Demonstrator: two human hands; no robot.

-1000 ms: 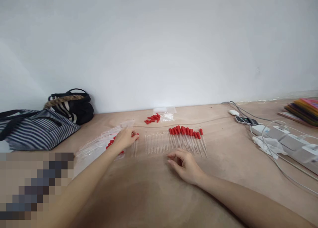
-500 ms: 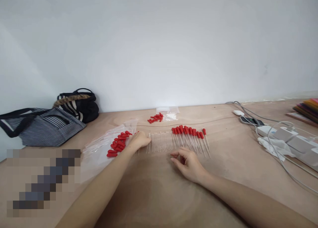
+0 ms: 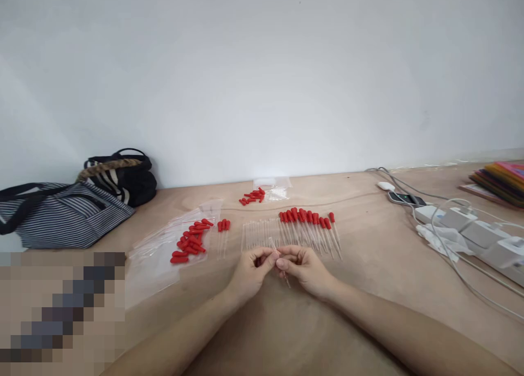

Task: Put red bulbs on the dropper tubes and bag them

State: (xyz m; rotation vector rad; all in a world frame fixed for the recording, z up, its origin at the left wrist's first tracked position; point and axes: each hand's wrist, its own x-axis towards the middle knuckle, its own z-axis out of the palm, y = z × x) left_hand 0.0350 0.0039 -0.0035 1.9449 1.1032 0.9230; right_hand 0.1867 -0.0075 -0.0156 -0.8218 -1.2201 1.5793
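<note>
Near the table's [image 3: 262, 332] middle | left hand [image 3: 254, 268] and right hand [image 3: 305, 268] meet, fingertips apparently pinching one clear tube [image 3: 287, 280] | red-capped tubes [image 3: 309, 228] beyond, to the right

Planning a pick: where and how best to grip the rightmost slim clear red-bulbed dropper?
Probably pinch its red bulb from above and the right: the bulb is thicker than the clear stem, and the neighbouring droppers lie on its left.

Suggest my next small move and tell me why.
Probably let your left hand reach for a loose red bulb while your right hand holds the clear tube: both hands grip it, its upper end looks bare, and bulbs lie on the plastic bag.
</note>
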